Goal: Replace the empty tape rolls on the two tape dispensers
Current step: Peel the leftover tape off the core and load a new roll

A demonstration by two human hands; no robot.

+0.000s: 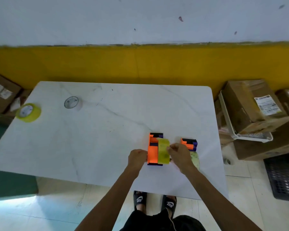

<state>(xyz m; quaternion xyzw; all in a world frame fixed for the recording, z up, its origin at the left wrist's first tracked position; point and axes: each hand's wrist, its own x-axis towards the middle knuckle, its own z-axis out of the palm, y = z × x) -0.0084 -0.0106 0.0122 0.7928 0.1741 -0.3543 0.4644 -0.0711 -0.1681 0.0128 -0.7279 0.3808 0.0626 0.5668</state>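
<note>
An orange and purple tape dispenser (153, 151) lies on the white table (90, 139) near its front edge. A yellow-green tape roll (163, 151) sits in it. My left hand (137, 158) grips the dispenser's left side. My right hand (180, 157) pinches the right edge of that roll. A second orange and purple dispenser (189, 143) lies just to the right, partly hidden by my right hand, with a pale green roll (195, 160) at its near end. Far left stand a full yellow-green roll (28, 112) and a pale, nearly bare roll core (72, 102).
Cardboard boxes (250, 104) and a white plastic basket (240, 135) are stacked right of the table. A black crate (284, 177) sits on the floor at right. More boxes (2, 94) stand at far left. A yellow-banded wall runs behind. My sandalled feet are below the table edge.
</note>
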